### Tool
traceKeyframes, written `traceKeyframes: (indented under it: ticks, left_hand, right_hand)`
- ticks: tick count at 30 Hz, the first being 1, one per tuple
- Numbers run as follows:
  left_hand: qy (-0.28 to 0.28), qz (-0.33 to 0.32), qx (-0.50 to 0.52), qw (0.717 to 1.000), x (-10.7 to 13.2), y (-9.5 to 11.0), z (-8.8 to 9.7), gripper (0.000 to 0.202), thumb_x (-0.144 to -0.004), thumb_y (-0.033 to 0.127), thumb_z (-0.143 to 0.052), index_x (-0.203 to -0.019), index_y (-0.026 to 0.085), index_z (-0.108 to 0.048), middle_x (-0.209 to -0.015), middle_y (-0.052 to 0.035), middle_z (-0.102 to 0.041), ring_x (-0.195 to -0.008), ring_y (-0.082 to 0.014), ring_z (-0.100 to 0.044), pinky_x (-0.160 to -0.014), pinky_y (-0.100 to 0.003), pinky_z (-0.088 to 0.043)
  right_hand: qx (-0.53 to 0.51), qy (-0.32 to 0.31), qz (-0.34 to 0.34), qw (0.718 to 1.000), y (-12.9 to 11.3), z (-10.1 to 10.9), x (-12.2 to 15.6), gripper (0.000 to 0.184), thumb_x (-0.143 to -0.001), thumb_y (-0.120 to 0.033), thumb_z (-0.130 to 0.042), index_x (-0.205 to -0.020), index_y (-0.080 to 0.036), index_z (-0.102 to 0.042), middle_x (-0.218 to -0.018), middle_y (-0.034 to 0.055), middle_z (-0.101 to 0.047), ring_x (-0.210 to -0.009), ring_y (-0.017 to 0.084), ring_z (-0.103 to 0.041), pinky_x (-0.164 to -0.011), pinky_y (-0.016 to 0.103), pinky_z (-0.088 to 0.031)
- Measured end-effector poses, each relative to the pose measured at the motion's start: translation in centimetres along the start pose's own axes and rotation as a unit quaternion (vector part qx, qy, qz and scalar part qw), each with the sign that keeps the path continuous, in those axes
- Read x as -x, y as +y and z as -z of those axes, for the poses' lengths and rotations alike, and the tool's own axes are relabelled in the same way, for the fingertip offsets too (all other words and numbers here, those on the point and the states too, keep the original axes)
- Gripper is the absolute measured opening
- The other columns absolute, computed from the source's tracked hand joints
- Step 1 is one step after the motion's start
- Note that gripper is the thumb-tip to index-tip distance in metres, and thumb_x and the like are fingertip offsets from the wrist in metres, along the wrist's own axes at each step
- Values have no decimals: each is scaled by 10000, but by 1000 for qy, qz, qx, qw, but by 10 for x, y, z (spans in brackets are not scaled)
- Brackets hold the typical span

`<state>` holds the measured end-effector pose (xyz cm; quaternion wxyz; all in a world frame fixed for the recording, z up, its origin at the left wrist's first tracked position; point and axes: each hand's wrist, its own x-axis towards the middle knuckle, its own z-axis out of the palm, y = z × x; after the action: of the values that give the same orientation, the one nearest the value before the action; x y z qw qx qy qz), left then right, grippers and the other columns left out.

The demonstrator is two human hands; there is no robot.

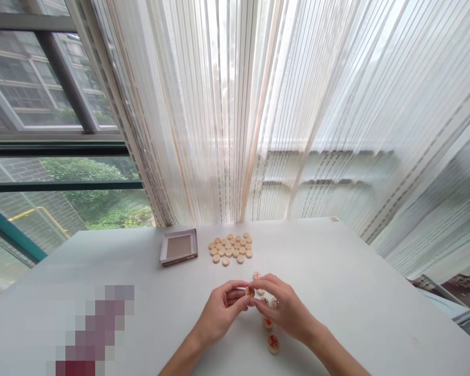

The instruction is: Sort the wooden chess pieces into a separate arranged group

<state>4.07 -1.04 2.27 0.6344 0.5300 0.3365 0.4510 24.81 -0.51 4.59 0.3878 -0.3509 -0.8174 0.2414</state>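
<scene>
Between my two hands, a round wooden xiangqi piece (249, 292) with a red character is held up, its marked face toward me. My left hand (224, 308) pinches it from the left with thumb and fingers. From the other side my right hand (284, 304) grips its edge with fingertips and thumb. Below and around my right hand lie several more pieces with characters showing, among them a red-marked piece (273, 343) nearest me and another red piece (268, 322) partly under the hand. A further red piece (257, 275) sits just beyond my fingers.
Several plain-faced wooden pieces (230, 247) lie clustered toward the table's far edge. Left of them rests a shallow open box (179, 247). The white table (141, 313) runs up to a striped sheer curtain (203, 130) and a window (43, 94). A pixelated patch covers the lower left.
</scene>
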Motion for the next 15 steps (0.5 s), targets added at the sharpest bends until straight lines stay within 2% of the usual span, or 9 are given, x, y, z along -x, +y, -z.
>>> traceKeyframes:
  ticks: [6,15]
  left_hand:
    - [0,-11,-18,1000,-1,-4,1,347,-885,362,-731,-1144,152,-636,-966,-128,-780,-900,-231,-724,-795,-330,-542]
    - [2,-22,-36,999,0,-2,0,298,-926,386,-672,-1102,150,-626,-967,-129,-772,-840,-215,-720,-750,-317,-538]
  right_hand:
    - [-1,1,-8,1000,3,-4,1,312,-880,-148,-678,-1153,-299,-667,-1046,34,-685,-974,198,-659,-891,323,-537]
    - [-6,-2,-17,1000,3,-6,0,289,-873,-137,-672,-1118,-289,-672,-1002,29,-677,-932,191,-649,-848,305,-529]
